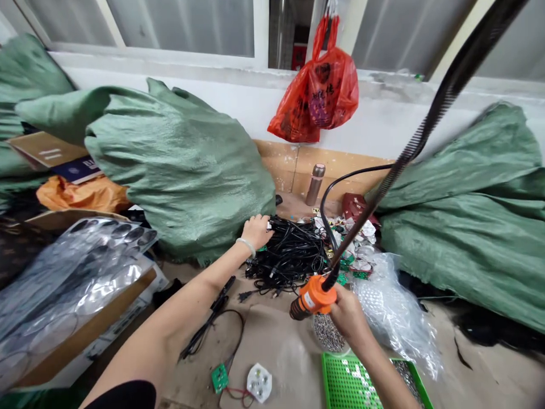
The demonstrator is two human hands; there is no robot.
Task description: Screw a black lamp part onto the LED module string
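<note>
My left hand (256,232) rests at the far edge of a tangled pile of black cables (287,255), its fingers curled and partly hidden. My right hand (347,313) grips an orange handheld electric tool (313,296), from which a ribbed black cord (443,96) rises to the upper right. Below that hand lie a heap of small metal parts (327,333) and a green perforated tray (349,383) holding white pieces. A small green circuit board (219,378) with wires and a white hexagonal module (259,383) sit on cardboard near my left forearm.
Large green woven sacks (179,165) bulge on both sides. Clear bubble wrap (394,309) lies to the right, with a heap of white and green parts (355,250) behind it. Clear moulded plastic trays (72,284) fill a box at left. A red plastic bag (317,91) hangs above a steel flask (314,184).
</note>
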